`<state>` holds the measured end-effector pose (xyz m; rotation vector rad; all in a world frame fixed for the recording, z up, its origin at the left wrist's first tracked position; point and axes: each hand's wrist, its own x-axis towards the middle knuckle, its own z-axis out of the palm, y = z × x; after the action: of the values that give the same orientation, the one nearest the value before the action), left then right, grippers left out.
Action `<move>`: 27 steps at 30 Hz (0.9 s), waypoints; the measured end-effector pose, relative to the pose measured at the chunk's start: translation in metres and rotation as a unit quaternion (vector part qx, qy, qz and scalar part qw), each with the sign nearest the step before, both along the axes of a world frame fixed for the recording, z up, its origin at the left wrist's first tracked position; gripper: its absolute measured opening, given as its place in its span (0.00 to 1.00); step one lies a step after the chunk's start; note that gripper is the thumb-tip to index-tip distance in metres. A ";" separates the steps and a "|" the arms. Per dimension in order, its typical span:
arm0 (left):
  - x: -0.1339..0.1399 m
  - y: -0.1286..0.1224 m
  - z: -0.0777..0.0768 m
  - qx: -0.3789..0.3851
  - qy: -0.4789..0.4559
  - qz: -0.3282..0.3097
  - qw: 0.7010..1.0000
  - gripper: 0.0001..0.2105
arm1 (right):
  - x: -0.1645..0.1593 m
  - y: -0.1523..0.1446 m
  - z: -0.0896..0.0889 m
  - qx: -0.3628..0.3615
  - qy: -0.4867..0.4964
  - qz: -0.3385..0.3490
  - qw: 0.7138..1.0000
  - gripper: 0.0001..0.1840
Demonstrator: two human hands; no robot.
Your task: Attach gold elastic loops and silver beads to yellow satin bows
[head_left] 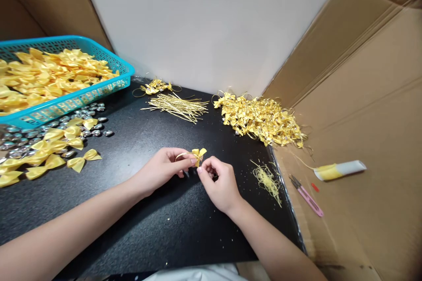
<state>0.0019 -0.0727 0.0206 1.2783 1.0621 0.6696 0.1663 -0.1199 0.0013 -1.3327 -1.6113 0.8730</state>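
Bare hands meet over a glossy black table (148, 228), seen by me remotely via head cam: the L hand (161, 169) pinches a small yellow satin bow (199, 153) btwn thumb and fingers, near the table's middle, w/ a thin gold cord loop (180, 155) standing out on the bow's L side. The R hand (220, 184), fingers curled, has its thumb and fingertips at the bow's lower edge; I can't tell whether it grips a thread end there. Step in hand, I judge, is fastening work at the bow's centre, b/c both sets of fingertips crowd that spot. Next move, I'd say, calls for a firm L pinch and fine R fingertip control, w/ the loop kept clear. Beyond the hands lie a sheaf of straight gold cords (178, 107), a small cluster of looped yellow bows (154, 86) just behind it and, to the R, a big heap of yellow bows w/ cord loops (260, 118). Far L, a turquoise openwork plastic basket (127, 70) holds plain yellow ribbon bows (56, 74), w/ loose yellow bows (51, 161) and shiny silvery beads (108, 133) in front. At R: a tangle of pale yellow thread scraps (267, 182), then, on brown cardboard (362, 219), pink-handled snips (309, 199) and a white tube wound w/ yellow thread (349, 167).
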 end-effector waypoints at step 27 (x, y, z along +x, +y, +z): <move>0.000 -0.004 -0.009 0.069 0.056 0.043 0.995 0.12 | 0.003 0.000 0.002 0.202 -0.109 -0.114 0.967 0.03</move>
<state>0.0015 -0.0766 0.0115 1.4077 1.1841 0.7545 0.1688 -0.1202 0.0032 -1.3148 -1.6516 0.2450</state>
